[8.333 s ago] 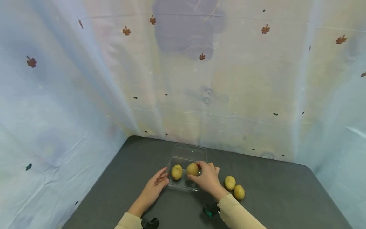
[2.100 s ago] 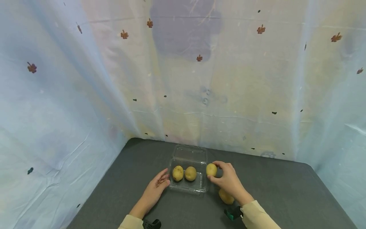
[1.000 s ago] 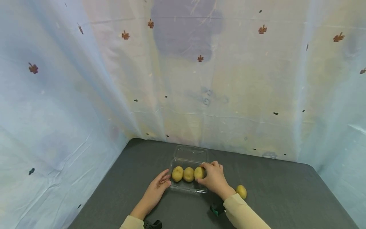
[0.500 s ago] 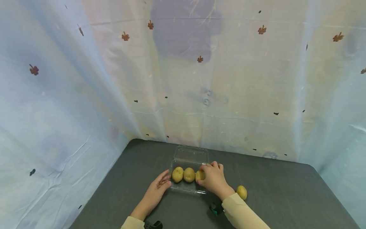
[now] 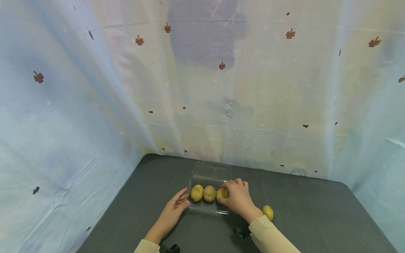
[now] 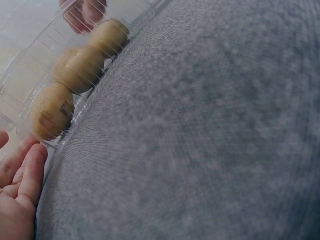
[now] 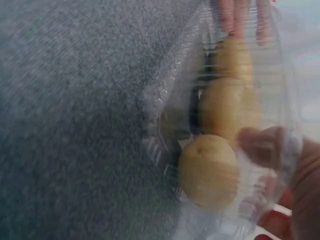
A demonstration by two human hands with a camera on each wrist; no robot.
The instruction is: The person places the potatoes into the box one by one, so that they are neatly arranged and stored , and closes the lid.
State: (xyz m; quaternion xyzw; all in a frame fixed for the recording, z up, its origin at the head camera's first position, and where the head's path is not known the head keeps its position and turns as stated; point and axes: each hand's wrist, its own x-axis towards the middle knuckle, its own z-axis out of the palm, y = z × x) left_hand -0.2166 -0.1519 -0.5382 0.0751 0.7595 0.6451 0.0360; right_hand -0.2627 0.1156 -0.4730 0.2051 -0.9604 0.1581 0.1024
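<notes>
A clear plastic clamshell box (image 5: 205,212) stands on the dark table with its lid (image 5: 212,170) raised at the back. Inside, three potatoes sit in a row: a left potato (image 5: 197,193), a middle potato (image 5: 209,194) and a right potato (image 5: 222,194). My right hand (image 5: 238,196) reaches over the box's right side, thumb and fingers curled round the right potato and partly hiding it. My left hand (image 5: 171,209) rests its extended fingers against the box's left side; the left wrist view shows its fingertips (image 6: 36,152) at the wall near the left potato (image 6: 52,112).
One more potato (image 5: 267,213) lies on the dark table (image 5: 313,218) to the right of the box, beside my right forearm. A patterned pale curtain (image 5: 253,88) hangs behind the table and along its left side.
Earlier my right hand set the middle potato in the box, then brought another from the right into the right end. Over the last second both hands have hardly moved.
</notes>
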